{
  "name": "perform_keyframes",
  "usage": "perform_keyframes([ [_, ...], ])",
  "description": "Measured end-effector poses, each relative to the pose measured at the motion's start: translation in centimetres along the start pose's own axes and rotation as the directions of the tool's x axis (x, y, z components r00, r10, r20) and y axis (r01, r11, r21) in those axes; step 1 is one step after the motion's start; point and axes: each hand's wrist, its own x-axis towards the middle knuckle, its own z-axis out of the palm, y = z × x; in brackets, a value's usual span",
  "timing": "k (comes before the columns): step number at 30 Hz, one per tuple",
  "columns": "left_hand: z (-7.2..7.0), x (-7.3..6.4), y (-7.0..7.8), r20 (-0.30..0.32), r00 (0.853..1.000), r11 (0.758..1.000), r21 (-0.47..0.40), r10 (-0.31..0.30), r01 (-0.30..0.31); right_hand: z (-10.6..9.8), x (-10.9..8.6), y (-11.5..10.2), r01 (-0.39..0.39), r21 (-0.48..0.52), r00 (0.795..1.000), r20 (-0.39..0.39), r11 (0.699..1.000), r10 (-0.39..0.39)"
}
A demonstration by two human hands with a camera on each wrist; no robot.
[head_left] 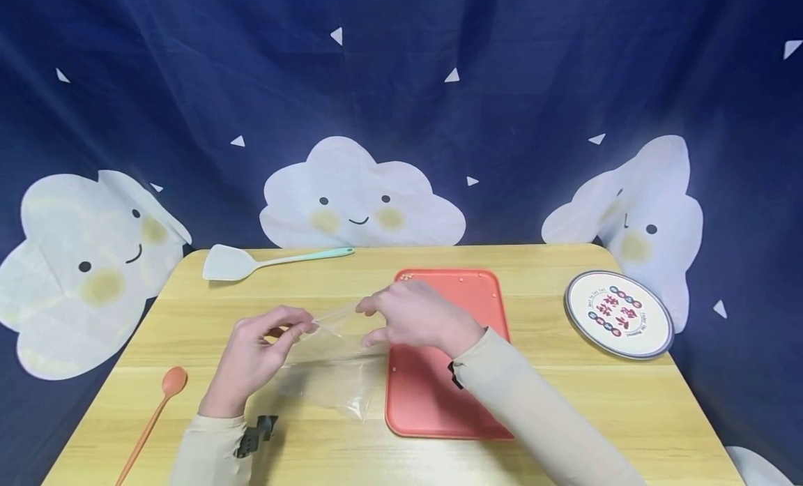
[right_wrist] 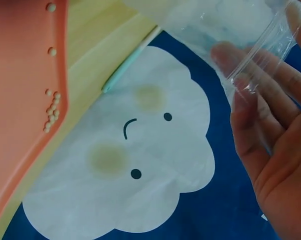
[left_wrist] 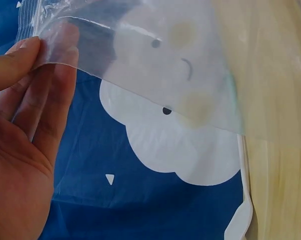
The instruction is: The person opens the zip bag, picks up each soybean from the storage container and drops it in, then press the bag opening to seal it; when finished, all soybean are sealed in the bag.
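Between the two hands is a clear plastic bag [head_left: 335,378], spread over the table left of the red tray [head_left: 410,395]. My left hand [head_left: 254,350] pinches the bag's edge between thumb and fingers, beside the ribbed strip in the left wrist view. My right hand [head_left: 417,315] reaches over the tray, thumb and fingers apart in the head view, fingertips at the bag's upper edge. In the right wrist view, extended fingers [right_wrist: 285,85] show through the film near the strip's corner. Small pale beads [right_wrist: 54,107] lie clustered along the tray's far edge.
A white spatula [head_left: 231,263] with a turquoise handle lies at the back left. An orange spoon [head_left: 173,381] is at the front left. On the right stands a round plate [head_left: 646,312] with red lettering. A blue cloth with clouds hangs behind the table.
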Motion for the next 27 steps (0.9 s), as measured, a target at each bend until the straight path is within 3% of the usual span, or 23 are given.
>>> perform_keyframes([
  [12, 0.3, -0.1, -0.2, 0.014, 1.0, 0.998, -0.066, 0.005, -0.004, -0.2, 0.6, -0.1, 0.016, -0.057, 1.0, -0.007, 0.998, -0.017],
  [20, 1.0, -0.5, -0.8, -0.021, 1.0, 0.999, -0.039, -0.015, 0.014, 0.1, 0.5, 0.0, -0.016, -0.065, 0.999, 0.033, 0.998, 0.018],
  [27, 0.9, -0.6, -0.9, -0.035, 0.999, 1.0, -0.014, -0.016, 0.015, 0.2, 0.3, 0.2, -0.016, -0.059, 1.0, 0.014, 0.998, 0.016],
])
